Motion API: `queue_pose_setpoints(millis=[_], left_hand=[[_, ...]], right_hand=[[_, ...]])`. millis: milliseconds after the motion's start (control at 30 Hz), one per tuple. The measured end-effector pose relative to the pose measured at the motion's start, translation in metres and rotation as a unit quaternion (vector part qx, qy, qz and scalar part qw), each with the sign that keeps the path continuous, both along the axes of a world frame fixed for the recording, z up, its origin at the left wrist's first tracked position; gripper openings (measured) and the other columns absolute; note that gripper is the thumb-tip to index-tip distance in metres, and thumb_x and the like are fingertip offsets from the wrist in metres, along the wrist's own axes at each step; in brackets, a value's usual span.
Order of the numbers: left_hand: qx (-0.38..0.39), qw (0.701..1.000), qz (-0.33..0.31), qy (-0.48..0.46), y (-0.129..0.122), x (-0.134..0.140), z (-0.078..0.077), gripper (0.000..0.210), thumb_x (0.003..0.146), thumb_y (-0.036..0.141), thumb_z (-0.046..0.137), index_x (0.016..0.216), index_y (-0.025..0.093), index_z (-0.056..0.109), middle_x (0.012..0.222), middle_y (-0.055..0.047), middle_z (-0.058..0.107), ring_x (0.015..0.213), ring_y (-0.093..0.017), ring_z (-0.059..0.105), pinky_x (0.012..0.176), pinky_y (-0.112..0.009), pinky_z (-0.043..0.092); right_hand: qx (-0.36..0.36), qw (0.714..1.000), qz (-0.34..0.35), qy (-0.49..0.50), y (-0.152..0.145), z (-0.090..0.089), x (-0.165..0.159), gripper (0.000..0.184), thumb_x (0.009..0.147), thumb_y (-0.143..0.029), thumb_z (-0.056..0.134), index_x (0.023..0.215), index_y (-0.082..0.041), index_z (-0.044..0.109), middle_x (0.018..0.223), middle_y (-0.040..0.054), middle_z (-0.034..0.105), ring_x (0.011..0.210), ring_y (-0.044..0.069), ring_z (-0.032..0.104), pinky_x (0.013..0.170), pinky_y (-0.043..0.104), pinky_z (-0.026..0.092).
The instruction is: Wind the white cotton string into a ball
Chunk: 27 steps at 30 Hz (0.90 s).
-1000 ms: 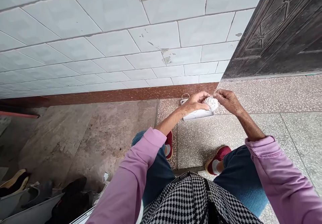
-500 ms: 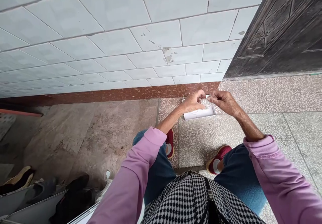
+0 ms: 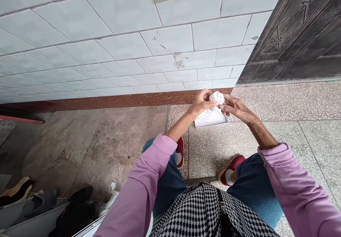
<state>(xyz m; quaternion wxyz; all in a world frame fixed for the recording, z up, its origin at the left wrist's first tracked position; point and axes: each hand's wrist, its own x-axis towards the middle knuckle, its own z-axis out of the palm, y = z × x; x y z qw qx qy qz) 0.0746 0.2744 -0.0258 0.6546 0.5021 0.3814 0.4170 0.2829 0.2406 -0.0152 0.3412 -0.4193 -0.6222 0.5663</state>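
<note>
A white, ruffled bundle, rounded like a flower, is held up between my two hands. My left hand grips it from the left, thumb below and fingers behind. On the other side my right hand has its thumb and fingers closed against its right and lower edge. Beneath them a shallow white box lies on the floor, with thin white strands in it. Its far part is hidden by my hands.
A white-tiled wall with a brown base strip rises just beyond the box. A dark carved door stands at the right. Shoes sit on a rack at the lower left. My red shoes flank the near floor.
The white bundle has risen a little toward the wall and shows more of its ruffled side. My right hand's fingers have shifted from a pinch at its top to its right side.
</note>
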Motion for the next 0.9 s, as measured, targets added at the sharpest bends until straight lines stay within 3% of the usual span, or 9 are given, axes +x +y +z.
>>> queue_pose_setpoints(millis=[100,167,300,433,633,767,900], left_hand=[[0.009,0.999,-0.016,0.037,-0.001,-0.002,0.001,0.056,0.055,0.031,0.095,0.094,0.021,0.057,0.083,0.002,0.065,0.076,-0.012,0.058,0.069,-0.029,0.046],[-0.013,0.999,-0.042,0.023,-0.003,-0.004,0.003,0.059,0.058,0.034,0.096,0.102,0.021,0.059,0.093,-0.001,0.07,0.082,-0.015,0.064,0.074,-0.03,0.051],[-0.029,0.999,-0.046,0.002,-0.008,-0.005,0.008,0.06,0.073,0.057,0.094,0.108,0.021,0.061,0.114,-0.009,0.071,0.095,-0.02,0.07,0.074,-0.032,0.058],[-0.024,0.999,-0.007,0.031,-0.018,0.005,0.013,0.055,0.083,0.067,0.087,0.1,0.021,0.06,0.095,-0.005,0.068,0.074,-0.015,0.064,0.056,-0.029,0.049],[-0.056,0.993,0.055,-0.087,-0.033,0.018,0.026,0.05,0.08,0.061,0.09,0.102,0.024,0.064,0.086,0.001,0.059,0.061,-0.008,0.045,0.047,-0.025,0.03],[-0.123,0.985,0.062,-0.105,-0.025,0.02,0.009,0.051,0.074,0.059,0.095,0.099,0.024,0.067,0.086,-0.001,0.062,0.065,-0.01,0.047,0.051,-0.028,0.031],[-0.145,0.981,0.047,-0.119,-0.013,0.024,-0.013,0.052,0.072,0.06,0.097,0.095,0.023,0.068,0.087,-0.002,0.063,0.069,-0.012,0.051,0.058,-0.031,0.04]], right_hand=[[0.031,0.998,-0.04,-0.023,0.0,-0.004,-0.003,0.056,0.092,-0.071,0.079,0.12,-0.024,0.066,0.081,0.0,0.061,0.068,0.016,0.054,0.057,0.029,0.041],[0.047,0.997,-0.062,-0.03,-0.001,-0.006,-0.006,0.055,0.095,-0.076,0.073,0.114,-0.024,0.065,0.078,0.0002,0.061,0.067,0.016,0.053,0.057,0.03,0.041],[0.045,0.996,-0.066,-0.027,-0.004,-0.005,-0.015,0.055,0.099,-0.079,0.065,0.11,-0.025,0.064,0.077,-0.0001,0.057,0.067,0.016,0.052,0.058,0.03,0.042],[0.071,0.991,-0.108,-0.025,-0.012,0.001,-0.025,0.056,0.098,-0.081,0.066,0.105,-0.025,0.063,0.083,0.002,0.056,0.073,0.018,0.054,0.062,0.033,0.048],[0.132,0.975,-0.175,-0.047,-0.028,0.018,-0.036,0.054,0.099,-0.081,0.063,0.098,-0.027,0.062,0.076,0.0023,0.052,0.068,0.019,0.047,0.061,0.036,0.043],[0.132,0.972,-0.182,-0.068,-0.016,0.006,-0.037,0.062,0.096,-0.088,0.06,0.085,-0.028,0.053,0.069,-0.0001,0.044,0.065,0.018,0.041,0.06,0.036,0.039],[0.143,0.971,-0.171,-0.082,-0.002,-0.006,-0.034,0.06,0.094,-0.086,0.065,0.096,-0.027,0.061,0.072,-0.0007,0.047,0.069,0.019,0.043,0.064,0.037,0.04]])
